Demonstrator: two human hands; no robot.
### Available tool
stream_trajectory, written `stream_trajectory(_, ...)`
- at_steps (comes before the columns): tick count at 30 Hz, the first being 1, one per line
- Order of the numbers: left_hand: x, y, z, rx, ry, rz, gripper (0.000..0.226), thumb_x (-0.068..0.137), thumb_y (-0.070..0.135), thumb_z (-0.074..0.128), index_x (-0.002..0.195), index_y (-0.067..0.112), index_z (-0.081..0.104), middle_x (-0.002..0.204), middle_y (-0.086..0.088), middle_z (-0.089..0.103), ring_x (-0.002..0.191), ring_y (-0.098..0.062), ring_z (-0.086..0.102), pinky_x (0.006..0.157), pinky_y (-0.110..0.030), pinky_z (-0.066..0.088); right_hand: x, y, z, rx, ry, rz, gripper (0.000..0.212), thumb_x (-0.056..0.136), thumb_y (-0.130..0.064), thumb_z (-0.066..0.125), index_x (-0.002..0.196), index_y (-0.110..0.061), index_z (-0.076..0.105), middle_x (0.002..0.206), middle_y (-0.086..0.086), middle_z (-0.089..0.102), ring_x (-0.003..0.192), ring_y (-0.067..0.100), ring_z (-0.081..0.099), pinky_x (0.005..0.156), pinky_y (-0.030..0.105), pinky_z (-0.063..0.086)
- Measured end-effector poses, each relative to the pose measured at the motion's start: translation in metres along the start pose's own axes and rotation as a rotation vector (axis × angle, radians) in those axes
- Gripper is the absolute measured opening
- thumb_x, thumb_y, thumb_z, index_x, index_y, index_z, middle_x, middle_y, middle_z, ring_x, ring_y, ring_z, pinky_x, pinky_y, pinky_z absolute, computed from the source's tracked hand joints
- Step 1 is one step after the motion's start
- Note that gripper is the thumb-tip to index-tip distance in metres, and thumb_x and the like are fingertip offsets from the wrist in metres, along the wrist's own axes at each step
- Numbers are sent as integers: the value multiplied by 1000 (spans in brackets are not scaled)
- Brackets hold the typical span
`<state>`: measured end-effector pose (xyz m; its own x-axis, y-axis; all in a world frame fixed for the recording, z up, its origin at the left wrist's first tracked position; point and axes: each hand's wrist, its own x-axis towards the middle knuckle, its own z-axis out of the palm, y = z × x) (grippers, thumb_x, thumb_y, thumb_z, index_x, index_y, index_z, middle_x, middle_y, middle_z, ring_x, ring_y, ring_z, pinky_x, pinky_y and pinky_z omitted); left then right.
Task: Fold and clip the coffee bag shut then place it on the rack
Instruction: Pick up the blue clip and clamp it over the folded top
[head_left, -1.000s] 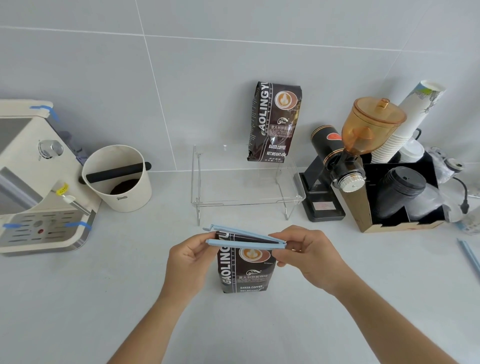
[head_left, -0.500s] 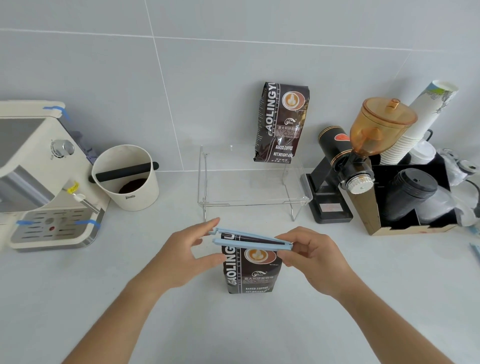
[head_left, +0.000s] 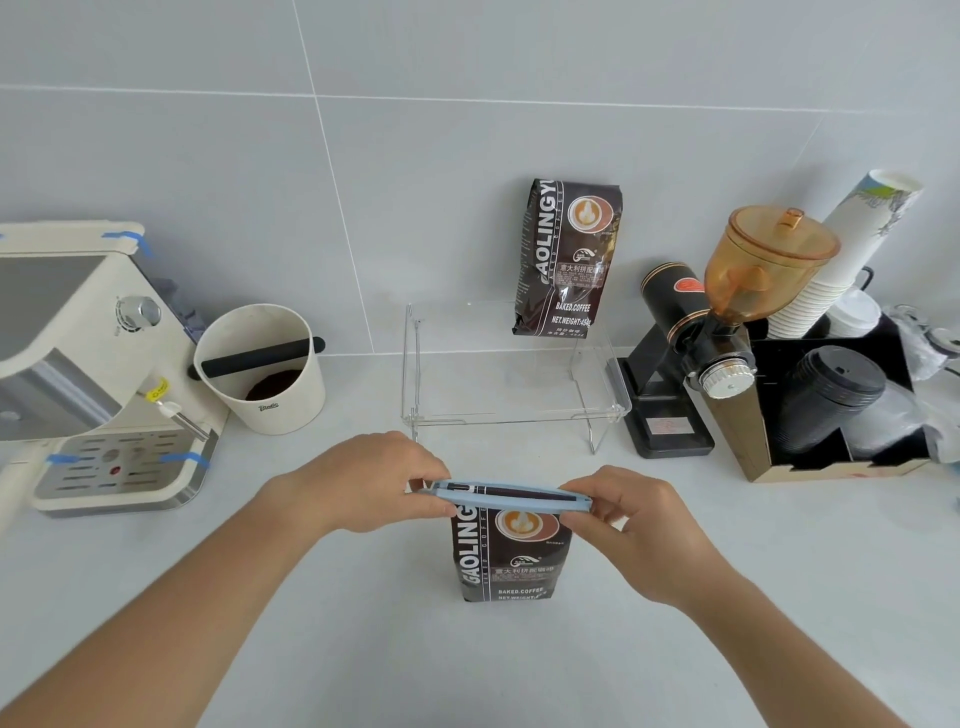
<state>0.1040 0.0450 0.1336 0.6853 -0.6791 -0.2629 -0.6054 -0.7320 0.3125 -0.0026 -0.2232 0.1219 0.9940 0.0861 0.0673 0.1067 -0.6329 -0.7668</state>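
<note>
Bag (head_left: 511, 558) top hidden under clip (head_left: 511, 497), fingertip-covered ends.

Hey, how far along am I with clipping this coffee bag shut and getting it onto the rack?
Done: the blue clip sits across the folded top of the coffee bag, which stands upright on the counter.
In hand: your left hand and right hand pinch the clip's two ends; whether it has latched is unclear.
Left: placing the bag on the clear rack, where a second bag already stands at the back.
</note>
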Motion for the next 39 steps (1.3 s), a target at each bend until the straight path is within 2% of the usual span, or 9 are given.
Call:
stream_trajectory(3, 1, 2, -2, 19, 4, 19, 38, 86, 55, 53, 82, 19, 63, 82, 2, 65, 71, -11, 53, 62, -30, 42, 1, 3, -2, -136, 11, -86, 12, 84, -16, 74, 94, -22, 76, 72, -8, 65, 75, 13, 58, 59, 9, 43)
stream_trajectory(7, 2, 3, 1, -8, 32, 37, 39, 86, 53, 54, 77, 15, 62, 74, -4, 64, 70, -22, 57, 62, -39, 45, 1, 5, -3, -155, 28, -110, 9, 84, -20, 73, 93, -22, 76, 70, -5, 65, 72, 16, 56, 59, 21, 47)
stream_trajectory(13, 1, 2, 7, -35, 70, 26, 39, 84, 50, 56, 68, 14, 57, 60, -2, 55, 60, -21, 53, 58, -42, 46, -2, 5, 0, -147, 24, -89, 10, 84, -20, 73, 94, -24, 75, 73, -4, 67, 71, 16, 56, 60, 27, 50)
stream_trajectory(23, -3, 5, 14, -15, 97, -25, 35, 86, 52, 49, 78, 19, 59, 72, 0, 62, 70, -20, 56, 63, -43, 49, -1, 6, 1, -107, 16, -19, 12, 83, -19, 74, 94, -23, 77, 77, -5, 69, 74, 12, 58, 62, 23, 52)
stream_trajectory(27, -10, 8, 23, -237, 185, -13, 25, 86, 48, 55, 87, 26, 66, 76, 8, 64, 73, -9, 55, 69, -35, 50, -2, 6, 3, -8, 30, 25, 18, 81, -13, 76, 93, -27, 78, 72, -5, 66, 68, 7, 58, 60, 11, 45)
stream_trajectory(30, -14, 12, 33, -491, 265, -64, 27, 84, 38, 67, 111, 36, 68, 91, 31, 65, 91, 7, 58, 77, -8, 45, -4, 6, 4, 80, 60, 51, 34, 80, -10, 76, 90, -42, 75, 84, -7, 65, 68, 10, 59, 60, 12, 47)
stream_trajectory(32, -15, 14, 41, -636, 325, -82, 29, 82, 29, 71, 110, 38, 68, 90, 40, 66, 95, 14, 59, 78, -1, 42, -6, 7, 6, 125, 83, 74, 42, 79, -8, 77, 91, -48, 70, 89, -10, 66, 75, 12, 62, 62, 16, 51)
stream_trajectory(35, -12, 15, 53, -861, 339, -95, 25, 80, 19, 75, 97, 38, 72, 96, 20, 74, 95, -1, 68, 87, -12, 49, -9, 14, 11, 170, 91, 165, 43, 79, -10, 78, 101, -45, 65, 96, -18, 68, 90, 6, 64, 67, 12, 53)
stream_trajectory(39, -8, 22, 69, -1079, 354, -132, 20, 80, 5, 73, 94, 18, 73, 96, -7, 75, 94, -21, 72, 88, -29, 56, -9, 23, 20, 261, -39, 346, 47, 81, -13, 74, 111, -47, 62, 112, -12, 72, 102, 7, 69, 78, 17, 56)
